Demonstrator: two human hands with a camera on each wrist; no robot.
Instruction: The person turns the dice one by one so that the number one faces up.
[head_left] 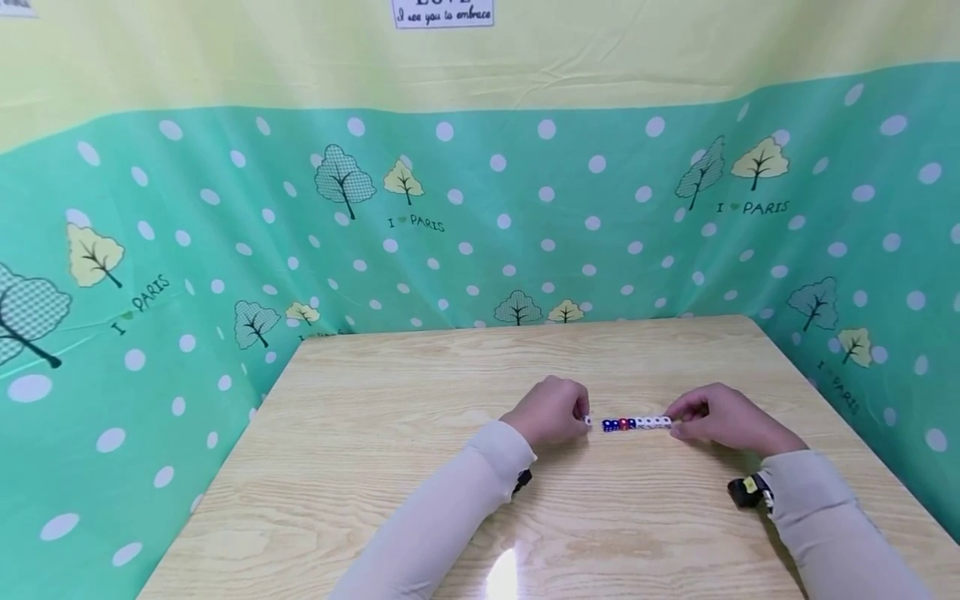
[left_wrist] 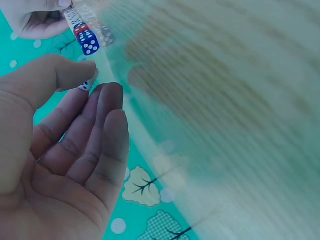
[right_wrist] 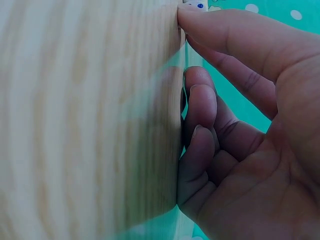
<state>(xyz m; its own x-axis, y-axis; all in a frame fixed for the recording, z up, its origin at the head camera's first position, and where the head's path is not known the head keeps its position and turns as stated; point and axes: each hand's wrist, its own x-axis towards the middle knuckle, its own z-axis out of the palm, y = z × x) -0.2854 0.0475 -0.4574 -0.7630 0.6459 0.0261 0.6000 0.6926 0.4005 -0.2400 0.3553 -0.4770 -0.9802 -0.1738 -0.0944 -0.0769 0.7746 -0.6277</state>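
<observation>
A single row of dice lies on the table, with blue dice (head_left: 607, 425) at its left end, a red die (head_left: 623, 424) among them and several white dice (head_left: 652, 422) to the right. My left hand (head_left: 551, 412) pinches a separate white die (left_wrist: 86, 85) between thumb and fingers, a small gap left of the row. At the opposite end, my right hand (head_left: 723, 419) pinches the last white die between thumb and forefinger. In the right wrist view only a sliver of a white die (right_wrist: 197, 5) shows beyond the thumb; the other fingers are curled by the tabletop.
The light wooden table (head_left: 360, 467) reflects a bright glare near its front edge. A green and yellow printed cloth (head_left: 465, 192) hangs behind it and along both sides. A black wrist device (head_left: 744, 492) sits by the right cuff.
</observation>
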